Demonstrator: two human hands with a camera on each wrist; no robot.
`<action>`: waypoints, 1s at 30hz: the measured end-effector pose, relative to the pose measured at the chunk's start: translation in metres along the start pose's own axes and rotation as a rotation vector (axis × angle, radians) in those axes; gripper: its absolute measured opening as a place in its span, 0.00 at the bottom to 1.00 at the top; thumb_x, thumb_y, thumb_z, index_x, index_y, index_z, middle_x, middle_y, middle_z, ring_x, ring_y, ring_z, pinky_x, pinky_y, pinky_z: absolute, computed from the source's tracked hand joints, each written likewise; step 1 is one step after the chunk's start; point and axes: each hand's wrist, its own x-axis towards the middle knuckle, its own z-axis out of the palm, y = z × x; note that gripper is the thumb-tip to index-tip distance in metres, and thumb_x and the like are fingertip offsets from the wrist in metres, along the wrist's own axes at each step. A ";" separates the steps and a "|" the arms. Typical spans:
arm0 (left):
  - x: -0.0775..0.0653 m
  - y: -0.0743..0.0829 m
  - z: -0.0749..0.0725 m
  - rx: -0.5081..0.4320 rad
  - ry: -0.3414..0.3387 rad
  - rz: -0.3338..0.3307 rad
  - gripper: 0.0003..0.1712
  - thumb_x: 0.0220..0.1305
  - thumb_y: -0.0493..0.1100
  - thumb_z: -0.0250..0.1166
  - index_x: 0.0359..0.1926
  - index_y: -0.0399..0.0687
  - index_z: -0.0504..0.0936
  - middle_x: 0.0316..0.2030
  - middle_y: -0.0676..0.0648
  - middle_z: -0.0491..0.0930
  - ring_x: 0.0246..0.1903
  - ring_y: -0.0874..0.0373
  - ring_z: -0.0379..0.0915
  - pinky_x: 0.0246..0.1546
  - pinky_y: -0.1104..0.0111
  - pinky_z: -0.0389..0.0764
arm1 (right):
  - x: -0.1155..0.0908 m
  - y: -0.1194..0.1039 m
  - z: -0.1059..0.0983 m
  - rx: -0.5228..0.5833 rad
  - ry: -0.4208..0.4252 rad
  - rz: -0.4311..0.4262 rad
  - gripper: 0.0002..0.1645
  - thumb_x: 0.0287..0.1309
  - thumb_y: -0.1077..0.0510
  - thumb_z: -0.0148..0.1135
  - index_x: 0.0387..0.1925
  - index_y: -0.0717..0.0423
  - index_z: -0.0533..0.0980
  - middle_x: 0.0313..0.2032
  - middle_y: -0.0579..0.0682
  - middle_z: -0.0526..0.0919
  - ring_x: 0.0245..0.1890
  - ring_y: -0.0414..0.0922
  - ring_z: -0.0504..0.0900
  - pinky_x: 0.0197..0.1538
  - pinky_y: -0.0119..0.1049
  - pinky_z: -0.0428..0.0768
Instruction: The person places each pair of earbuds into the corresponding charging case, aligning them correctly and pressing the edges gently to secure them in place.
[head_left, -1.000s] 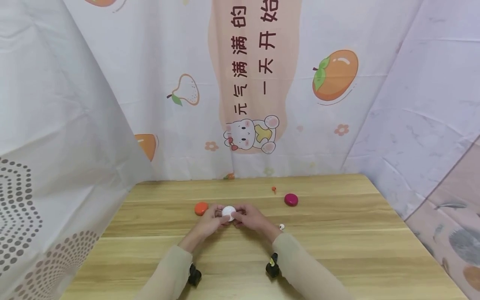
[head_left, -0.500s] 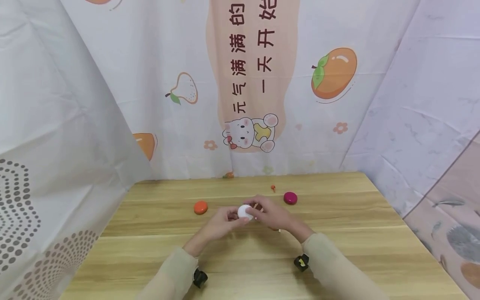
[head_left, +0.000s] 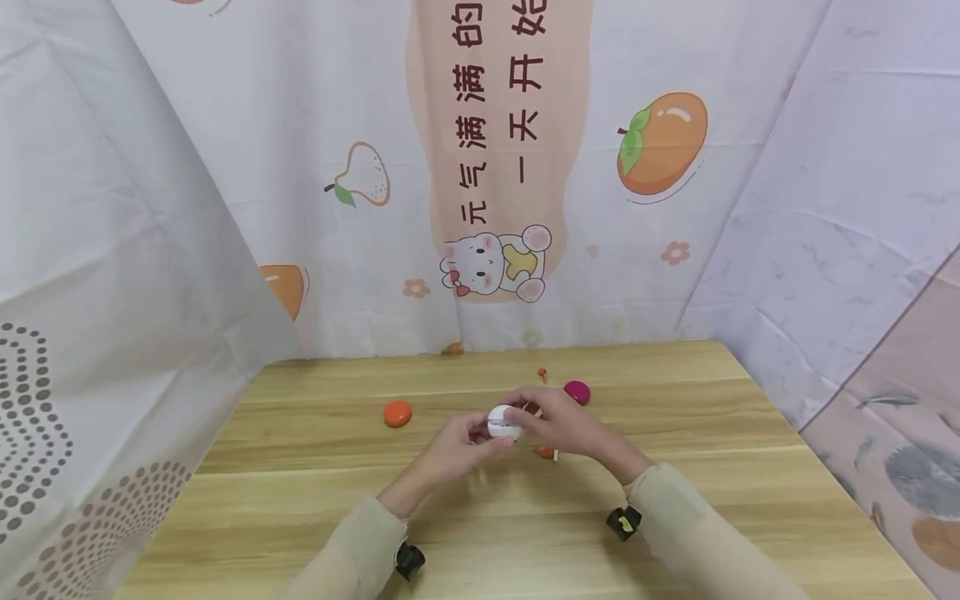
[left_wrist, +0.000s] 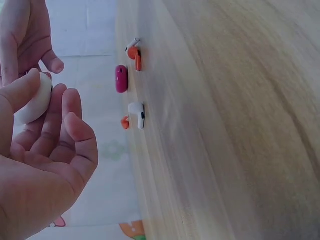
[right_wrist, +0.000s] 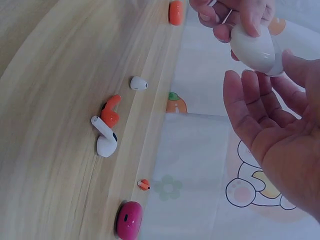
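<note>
Both forearms, in pale sleeves which finish just short of the bare wrists, extend forward and slant inward. The left hand and the right hand are close together in front, the right one slightly farther forward. Each hand makes a pinch with its thumb. In the left wrist view, the outer fingers of the left hand are bent gently toward its palm.
</note>
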 end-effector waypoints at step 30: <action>-0.004 0.005 -0.002 0.015 0.036 -0.008 0.16 0.66 0.43 0.71 0.48 0.37 0.83 0.35 0.51 0.83 0.33 0.60 0.76 0.35 0.72 0.78 | -0.012 0.016 -0.010 0.132 -0.015 0.181 0.14 0.74 0.53 0.58 0.51 0.58 0.79 0.36 0.54 0.81 0.32 0.58 0.80 0.34 0.44 0.83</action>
